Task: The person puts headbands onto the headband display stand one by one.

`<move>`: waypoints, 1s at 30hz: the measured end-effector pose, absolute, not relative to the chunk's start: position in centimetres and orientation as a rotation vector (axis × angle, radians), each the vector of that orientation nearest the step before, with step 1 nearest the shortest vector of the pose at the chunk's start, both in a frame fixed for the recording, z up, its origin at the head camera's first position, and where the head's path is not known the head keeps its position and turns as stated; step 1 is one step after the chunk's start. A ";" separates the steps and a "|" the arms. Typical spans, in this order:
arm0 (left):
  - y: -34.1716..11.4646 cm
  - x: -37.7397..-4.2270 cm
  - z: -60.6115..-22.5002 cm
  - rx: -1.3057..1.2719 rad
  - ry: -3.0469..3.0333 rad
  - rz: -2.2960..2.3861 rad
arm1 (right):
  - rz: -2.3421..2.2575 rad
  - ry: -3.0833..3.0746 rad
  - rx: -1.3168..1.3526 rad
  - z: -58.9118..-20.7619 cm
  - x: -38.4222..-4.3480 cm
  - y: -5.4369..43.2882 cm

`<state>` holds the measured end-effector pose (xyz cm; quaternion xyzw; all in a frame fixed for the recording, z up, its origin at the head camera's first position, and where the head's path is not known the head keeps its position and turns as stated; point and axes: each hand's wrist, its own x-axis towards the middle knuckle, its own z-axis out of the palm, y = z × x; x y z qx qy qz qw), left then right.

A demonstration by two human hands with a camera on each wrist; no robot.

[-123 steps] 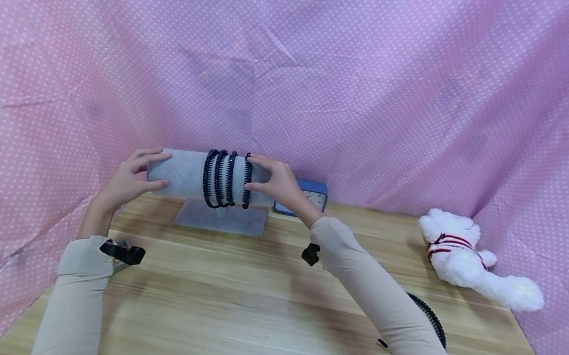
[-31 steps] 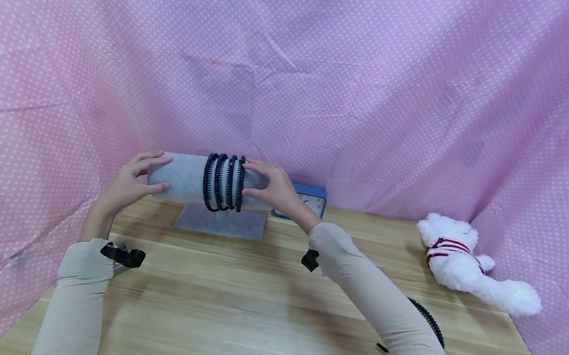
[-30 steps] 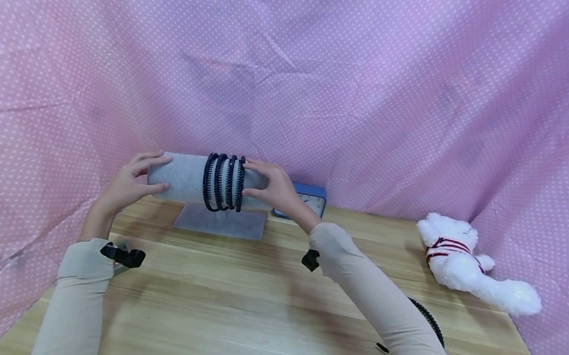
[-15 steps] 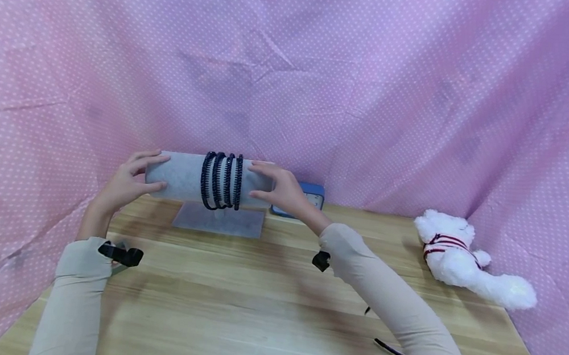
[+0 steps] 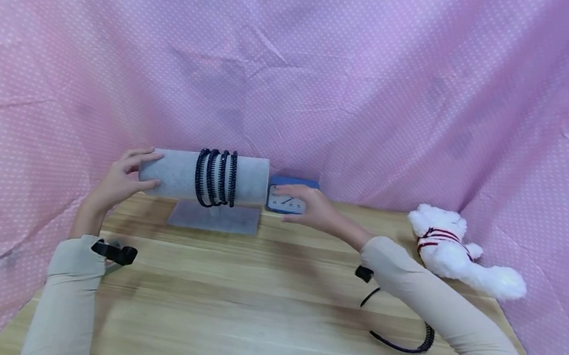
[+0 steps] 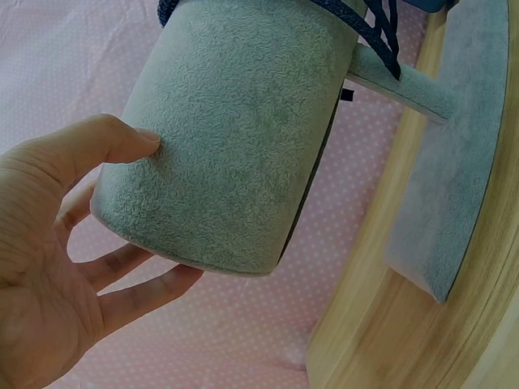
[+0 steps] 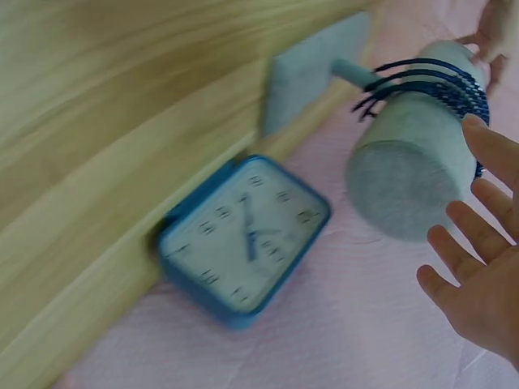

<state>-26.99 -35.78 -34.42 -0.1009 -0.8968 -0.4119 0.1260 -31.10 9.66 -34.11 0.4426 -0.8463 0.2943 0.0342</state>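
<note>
A grey plush headband display stand [image 5: 177, 174] stands at the back left, its horizontal roll raised over a flat base [image 5: 213, 220]. Several dark toothed headbands [image 5: 232, 181] hang round the middle of the roll. My left hand [image 5: 117, 179] grips the roll's left end; in the left wrist view its thumb lies on the plush side [image 6: 227, 146] and the fingers are at the end face. Off the roll's right end, my right hand [image 5: 316, 210] is in the air before the blue clock [image 7: 243, 239], fingers spread and holding nothing.
Another dark headband [image 5: 399, 347] lies on the wooden table [image 5: 230, 309], partly under my right forearm in view. A white plush toy [image 5: 447, 253] with red stripes lies at the right. Pink dotted cloth [image 5: 293, 87] surrounds the table.
The rightmost headband has slid left along the roll, closer to the others. My right hand has let go of it and moved off right. My left hand has kept its hold.
</note>
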 end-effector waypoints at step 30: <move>-36.4 -27.6 -34.8 -0.302 -2.644 -1.165 | 0.539 -2.896 1.545 -39.6 -26.2 31.5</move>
